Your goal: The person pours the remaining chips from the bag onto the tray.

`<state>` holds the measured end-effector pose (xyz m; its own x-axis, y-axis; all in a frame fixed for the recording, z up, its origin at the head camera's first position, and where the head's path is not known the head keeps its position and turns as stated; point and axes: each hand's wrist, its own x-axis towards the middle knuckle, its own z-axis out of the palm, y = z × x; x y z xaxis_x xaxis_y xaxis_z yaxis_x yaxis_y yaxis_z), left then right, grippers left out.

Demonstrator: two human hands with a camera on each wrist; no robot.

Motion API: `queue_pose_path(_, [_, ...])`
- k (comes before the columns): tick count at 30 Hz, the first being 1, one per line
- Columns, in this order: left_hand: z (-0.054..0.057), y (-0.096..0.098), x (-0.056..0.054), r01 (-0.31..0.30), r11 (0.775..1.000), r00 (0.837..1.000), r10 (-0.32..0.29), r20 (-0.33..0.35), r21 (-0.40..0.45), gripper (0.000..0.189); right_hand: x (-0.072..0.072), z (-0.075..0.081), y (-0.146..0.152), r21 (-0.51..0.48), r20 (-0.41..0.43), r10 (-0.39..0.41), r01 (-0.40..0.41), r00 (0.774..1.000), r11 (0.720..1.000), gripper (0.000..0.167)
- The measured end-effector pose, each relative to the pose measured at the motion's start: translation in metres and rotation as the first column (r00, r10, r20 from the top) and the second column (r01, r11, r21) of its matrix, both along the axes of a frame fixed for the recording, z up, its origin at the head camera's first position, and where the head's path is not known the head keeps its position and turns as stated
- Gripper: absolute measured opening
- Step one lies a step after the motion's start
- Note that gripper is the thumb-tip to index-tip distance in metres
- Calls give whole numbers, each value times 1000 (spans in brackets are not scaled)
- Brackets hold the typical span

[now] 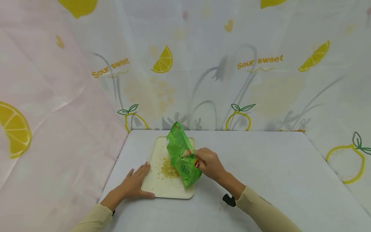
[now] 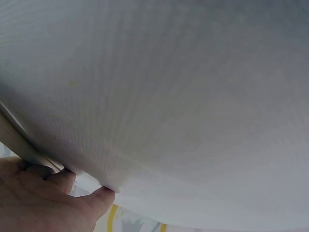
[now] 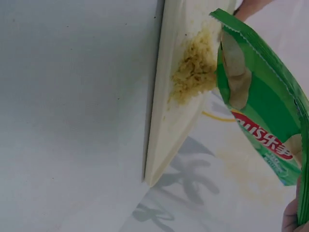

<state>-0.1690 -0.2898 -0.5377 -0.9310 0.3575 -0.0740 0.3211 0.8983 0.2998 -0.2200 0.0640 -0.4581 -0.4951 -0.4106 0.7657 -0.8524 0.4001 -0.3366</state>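
A green chip bag with a red logo is tilted over a cream tray, its edge pinched in my right hand. Crushed chips lie in a small heap on the tray, partly hidden by the bag in the head view. In the right wrist view, the bag hangs beside the crumb heap. My left hand rests at the tray's left edge with fingers spread and thumb along the near corner. The left wrist view shows that hand low at the frame's left.
A white cloth covers the table under the tray. Behind it hangs a white curtain printed with lemons and words, and a pinkish curtain stands along the left side. A small black object sits by the right wrist.
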Motion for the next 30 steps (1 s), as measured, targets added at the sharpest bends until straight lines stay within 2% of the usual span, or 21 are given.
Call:
queue_pose_path(7, [2, 1, 2, -5, 1000, 1000, 5, 12, -2, 133, 2, -4, 2, 11, 6, 4, -4, 1000, 1000, 26])
queue_pose_path(14, [2, 1, 2, -6, 1000, 1000, 6, 4, 0, 133, 1, 5, 6, -101, -86, 8, -17, 996, 995, 30])
queue_pose_path(20, [2, 3, 3, -2, 1000, 1000, 2, 13, 9, 132, 3, -2, 11, -21, -23, 24, -25, 999, 999, 26])
queue_pose_path(30, [5, 4, 4, 4, 1000, 1000, -4, -1, 4, 131, 4, -3, 14, -54, -17, 13, -14, 1000, 998, 26])
